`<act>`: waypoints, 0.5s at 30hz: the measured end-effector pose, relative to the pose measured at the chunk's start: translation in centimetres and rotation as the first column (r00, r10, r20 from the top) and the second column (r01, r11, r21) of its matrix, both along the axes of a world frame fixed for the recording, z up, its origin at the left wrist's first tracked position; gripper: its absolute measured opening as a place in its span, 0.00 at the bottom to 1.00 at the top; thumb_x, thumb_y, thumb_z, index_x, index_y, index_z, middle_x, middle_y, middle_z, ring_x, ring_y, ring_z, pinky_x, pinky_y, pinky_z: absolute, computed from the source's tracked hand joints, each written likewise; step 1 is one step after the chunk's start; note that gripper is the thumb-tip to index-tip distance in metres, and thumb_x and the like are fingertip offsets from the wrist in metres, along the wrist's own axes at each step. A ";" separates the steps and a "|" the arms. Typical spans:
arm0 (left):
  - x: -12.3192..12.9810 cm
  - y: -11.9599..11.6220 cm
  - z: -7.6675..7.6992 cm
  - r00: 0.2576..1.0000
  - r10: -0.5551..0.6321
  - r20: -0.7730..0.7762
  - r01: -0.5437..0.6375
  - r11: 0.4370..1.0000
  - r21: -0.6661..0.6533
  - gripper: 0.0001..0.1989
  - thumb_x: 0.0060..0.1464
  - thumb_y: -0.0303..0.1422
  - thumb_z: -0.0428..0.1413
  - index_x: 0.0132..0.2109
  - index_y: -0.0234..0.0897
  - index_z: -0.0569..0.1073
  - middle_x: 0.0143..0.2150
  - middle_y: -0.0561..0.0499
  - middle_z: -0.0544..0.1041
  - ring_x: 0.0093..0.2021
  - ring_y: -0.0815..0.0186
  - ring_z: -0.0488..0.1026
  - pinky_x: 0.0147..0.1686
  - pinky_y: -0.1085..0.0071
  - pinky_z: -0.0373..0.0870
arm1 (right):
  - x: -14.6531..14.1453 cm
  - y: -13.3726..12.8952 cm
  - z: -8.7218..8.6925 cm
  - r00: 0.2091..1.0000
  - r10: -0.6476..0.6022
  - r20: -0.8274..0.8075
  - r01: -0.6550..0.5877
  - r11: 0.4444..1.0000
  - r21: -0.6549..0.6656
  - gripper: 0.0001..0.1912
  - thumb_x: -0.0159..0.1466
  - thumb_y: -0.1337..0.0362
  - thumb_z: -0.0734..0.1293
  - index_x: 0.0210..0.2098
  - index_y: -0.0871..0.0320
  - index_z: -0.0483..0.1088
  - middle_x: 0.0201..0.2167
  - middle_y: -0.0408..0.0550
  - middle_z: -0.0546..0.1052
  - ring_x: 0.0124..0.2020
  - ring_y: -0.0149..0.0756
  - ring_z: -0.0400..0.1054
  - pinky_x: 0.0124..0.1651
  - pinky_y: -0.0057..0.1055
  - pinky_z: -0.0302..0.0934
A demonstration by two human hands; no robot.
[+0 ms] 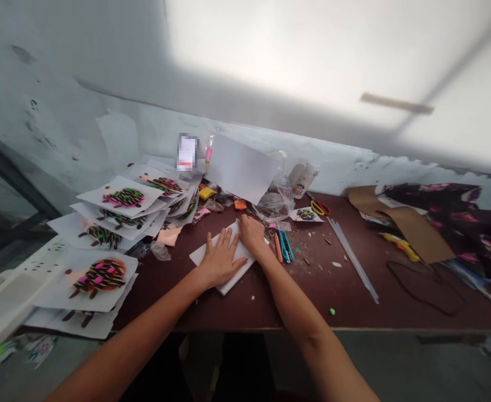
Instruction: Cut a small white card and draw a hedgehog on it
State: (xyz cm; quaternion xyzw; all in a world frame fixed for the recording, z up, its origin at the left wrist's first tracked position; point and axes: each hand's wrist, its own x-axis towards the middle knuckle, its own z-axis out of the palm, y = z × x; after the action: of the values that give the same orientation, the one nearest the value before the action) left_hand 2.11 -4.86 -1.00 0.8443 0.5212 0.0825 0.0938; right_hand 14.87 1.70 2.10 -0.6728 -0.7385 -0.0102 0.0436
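A folded white sheet of paper [229, 285] lies at an angle on the dark red table in front of me. My left hand [222, 258] is flat on it with the fingers spread, pressing it down. Curled closed, my right hand [251, 234] rests at the paper's upper right edge; its fingertips are hidden, so what it holds, if anything, does not show. Just right of that hand lie an orange-handled tool [278, 247] and a teal cutter [286, 247].
Sheets with clay hedgehogs [98, 277] are stacked at the left. Behind my hands are clay packets [206, 193], a propped white sheet [241, 167] and a white bottle [304, 180]. Scissors [320, 207], clear glue sticks [354, 262] and a yellow glue gun [401, 246] lie rightward.
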 end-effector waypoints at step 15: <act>0.1 -0.3 -0.2 1.000 -0.024 0.014 0.022 0.996 0.089 0.37 0.62 0.47 0.46 0.69 0.24 0.57 0.70 0.33 0.59 0.71 0.47 0.51 0.69 0.53 0.45 | 0.5 -1.2 -2.3 0.819 0.463 -0.340 -0.484 0.874 0.025 0.28 0.74 0.55 0.49 0.66 0.62 0.61 0.67 0.56 0.63 0.70 0.42 0.52 0.70 0.45 0.48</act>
State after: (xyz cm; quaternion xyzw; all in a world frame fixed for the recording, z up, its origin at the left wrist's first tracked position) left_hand 2.18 -5.16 -1.18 0.8529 0.5065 0.1109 0.0612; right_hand 15.35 0.51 -0.18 -0.4607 -0.8640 0.1387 0.1486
